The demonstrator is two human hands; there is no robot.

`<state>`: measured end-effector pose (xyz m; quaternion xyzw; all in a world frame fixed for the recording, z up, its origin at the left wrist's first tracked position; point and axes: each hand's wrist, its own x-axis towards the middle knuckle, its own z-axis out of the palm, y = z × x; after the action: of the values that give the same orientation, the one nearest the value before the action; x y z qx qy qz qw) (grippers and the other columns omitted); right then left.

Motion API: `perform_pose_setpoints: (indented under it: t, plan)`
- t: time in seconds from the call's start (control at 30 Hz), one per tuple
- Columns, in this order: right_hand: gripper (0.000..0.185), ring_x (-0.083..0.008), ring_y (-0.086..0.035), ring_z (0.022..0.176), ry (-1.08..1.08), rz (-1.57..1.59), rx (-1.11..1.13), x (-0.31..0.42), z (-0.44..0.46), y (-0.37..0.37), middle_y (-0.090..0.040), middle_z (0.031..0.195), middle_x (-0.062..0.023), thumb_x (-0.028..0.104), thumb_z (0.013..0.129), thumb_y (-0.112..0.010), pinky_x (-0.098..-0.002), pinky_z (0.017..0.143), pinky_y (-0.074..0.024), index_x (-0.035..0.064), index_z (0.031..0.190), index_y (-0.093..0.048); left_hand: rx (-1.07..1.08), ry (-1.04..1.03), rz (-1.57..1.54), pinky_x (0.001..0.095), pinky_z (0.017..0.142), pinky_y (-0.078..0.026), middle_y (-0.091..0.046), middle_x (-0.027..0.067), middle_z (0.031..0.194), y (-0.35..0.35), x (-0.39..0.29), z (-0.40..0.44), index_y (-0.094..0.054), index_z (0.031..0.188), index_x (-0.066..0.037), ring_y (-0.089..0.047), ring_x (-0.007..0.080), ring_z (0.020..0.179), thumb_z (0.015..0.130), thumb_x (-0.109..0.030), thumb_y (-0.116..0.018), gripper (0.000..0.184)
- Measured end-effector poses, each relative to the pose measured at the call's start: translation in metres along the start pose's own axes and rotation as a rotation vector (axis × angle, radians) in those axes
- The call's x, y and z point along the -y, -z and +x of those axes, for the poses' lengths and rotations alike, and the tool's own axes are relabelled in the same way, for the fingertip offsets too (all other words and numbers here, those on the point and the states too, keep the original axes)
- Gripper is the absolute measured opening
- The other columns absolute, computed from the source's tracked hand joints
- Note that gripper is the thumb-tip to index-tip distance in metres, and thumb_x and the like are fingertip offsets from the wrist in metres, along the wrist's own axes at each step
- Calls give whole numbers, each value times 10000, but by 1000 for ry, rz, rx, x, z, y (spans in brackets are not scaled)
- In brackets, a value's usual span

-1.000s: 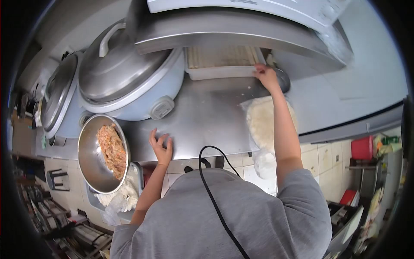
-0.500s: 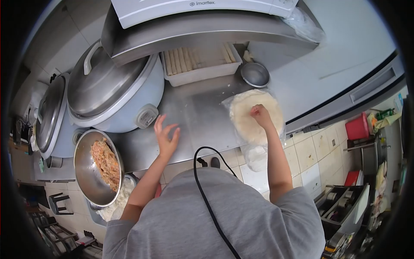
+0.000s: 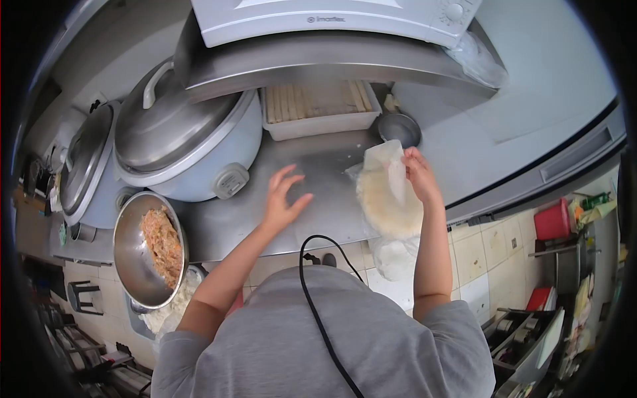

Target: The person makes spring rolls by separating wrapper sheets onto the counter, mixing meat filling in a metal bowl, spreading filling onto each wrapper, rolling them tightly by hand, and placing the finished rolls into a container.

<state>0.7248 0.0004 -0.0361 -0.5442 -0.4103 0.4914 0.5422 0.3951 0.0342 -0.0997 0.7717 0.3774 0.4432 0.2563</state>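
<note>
My right hand (image 3: 419,174) pinches the edge of a thin pale wrapper sheet (image 3: 388,164) and holds it up over the stack of round wrappers (image 3: 388,209), which lies in clear plastic on the steel counter. My left hand (image 3: 285,199) hovers over the counter with its fingers apart and nothing in it. Behind the hands, a white tray (image 3: 325,127) holds several pale rolls (image 3: 295,101) side by side. A small metal bowl (image 3: 399,129) stands right of the tray. At the left, a steel bowl (image 3: 129,259) contains an orange-flecked filling mixture (image 3: 161,247).
Two large lidded cookers (image 3: 192,176) (image 3: 86,166) stand at the left. A steel shelf (image 3: 345,63) with a white appliance (image 3: 332,23) overhangs the tray. Below the steel bowl sits a tub with white contents (image 3: 174,308). A black cable (image 3: 318,305) hangs over my shirt.
My right hand moved from the tray side down to the wrapper stack, then lifted a sheet by its edge. My left hand moved right and slightly up, staying open. The camera view shifted.
</note>
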Motion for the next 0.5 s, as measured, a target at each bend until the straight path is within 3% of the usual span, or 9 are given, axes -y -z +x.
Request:
perform_pose_setpoints:
  t: [0.1, 0.2, 0.23, 0.3, 0.33, 0.37, 0.43, 0.47, 0.5]
  plan:
    - [87, -84, -526, 827, 6, -13, 265, 21, 12, -31, -515, 878, 38, 156, 873, -523, -289, 773, -449, 127, 855, -443, -12, -23, -108, 445, 1017, -310, -418, 152, 1330, -1, -45, 37, -450, 1266, -104, -344, 364, 1256, 678, -269, -766, 688]
    - [156, -97, -535, 884, -47, 270, 535, 35, 15, -70, -540, 942, 10, 132, 851, -573, -296, 822, -449, 89, 966, -477, 73, 29, -94, 396, 960, -382, -521, 162, 1234, 13, -68, 61, -510, 1211, -60, -472, 316, 1170, 711, -230, -727, 570]
    - [156, -97, -535, 884, -49, 273, 553, 39, 13, -85, -540, 942, 10, 132, 851, -573, -296, 822, -449, 89, 966, -477, 61, 37, -81, 396, 960, -382, -521, 162, 1234, 21, -68, 66, -510, 1211, -60, -472, 316, 1170, 711, -230, -727, 570]
    - [351, -110, -533, 948, 224, -52, 509, 40, 4, -113, -551, 1041, -18, 69, 810, -626, -286, 835, -447, 54, 1126, -475, 178, 373, -359, 339, 849, -457, -629, 158, 1039, 37, -66, 73, -572, 1112, -14, -608, 263, 971, 738, -175, -671, 419]
    - [543, -113, -548, 937, 351, -235, 381, 31, 3, -122, -583, 1022, -32, 13, 763, -662, -271, 830, -443, 59, 1251, -427, 91, 284, -365, 317, 753, -487, -666, 146, 870, 39, -59, 73, -605, 1017, 13, -650, 233, 814, 746, -110, -612, 298]
    - [543, -113, -548, 937, 352, -230, 395, 25, 8, -124, -583, 1022, -32, 13, 763, -662, -271, 830, -443, 59, 1251, -427, 79, 290, -357, 317, 753, -487, -666, 146, 870, 46, -52, 72, -605, 1017, 13, -650, 233, 814, 746, -110, -612, 298]
    - [485, -107, -575, 864, 202, -444, 377, 16, 23, -124, -607, 892, -30, 2, 763, -650, -252, 827, -436, 55, 1210, -468, 137, 295, -160, 254, 746, -466, -642, 64, 904, 63, -42, 73, -585, 1010, 7, -596, 115, 814, 770, -2, -543, 244]
    - [370, -120, -605, 795, 307, -462, 295, 10, 33, -124, -653, 803, -57, -61, 723, -585, -243, 781, -452, 35, 1080, -572, 162, 354, 36, 267, 722, -474, -653, 82, 849, 72, -41, 73, -605, 972, 6, -609, 143, 779, 742, 37, -502, 254]
    - [370, -120, -605, 795, 307, -462, 304, 7, 42, -123, -653, 803, -57, -61, 723, -585, -243, 781, -452, 35, 1080, -572, 155, 360, 37, 267, 722, -474, -653, 82, 849, 76, -29, 71, -605, 972, 6, -609, 143, 779, 742, 37, -502, 254]
